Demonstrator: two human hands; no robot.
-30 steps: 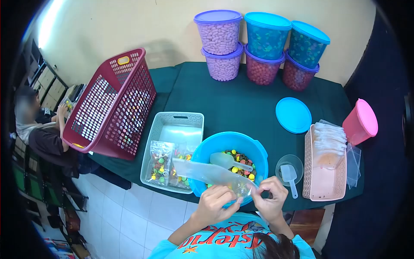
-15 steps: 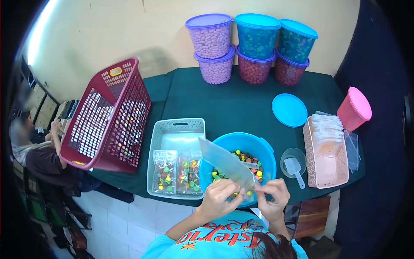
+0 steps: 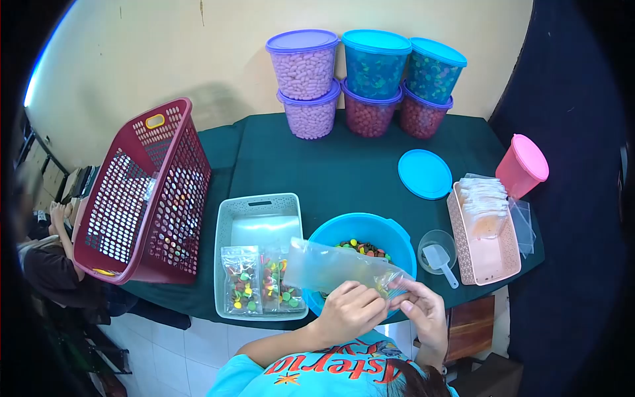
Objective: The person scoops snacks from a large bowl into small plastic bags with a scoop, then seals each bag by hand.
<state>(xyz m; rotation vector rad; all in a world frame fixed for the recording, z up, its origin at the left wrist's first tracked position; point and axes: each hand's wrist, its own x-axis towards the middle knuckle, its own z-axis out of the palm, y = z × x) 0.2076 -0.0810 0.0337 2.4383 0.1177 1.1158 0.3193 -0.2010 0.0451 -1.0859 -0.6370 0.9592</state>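
Both hands pinching the clear plastic bag (image 3: 331,264): left hand (image 3: 352,309) and right hand (image 3: 421,311) grasp its near end w/ a few candies inside, right over the blue tub (image 3: 390,231). Imo keep the mouth level & pinch evenly so nothing spills.

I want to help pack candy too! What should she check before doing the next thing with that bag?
1. Both hands on the bag: left hand and right hand pinch the clear bag at its near end. Ok.
2. Candy inside the bag: some colours near the fingers. Ok.
3. Bag sealed: cannot tell.
4. Bag over the blue bowl: ok.
5. Room in the grey tray: ok, back part bare.
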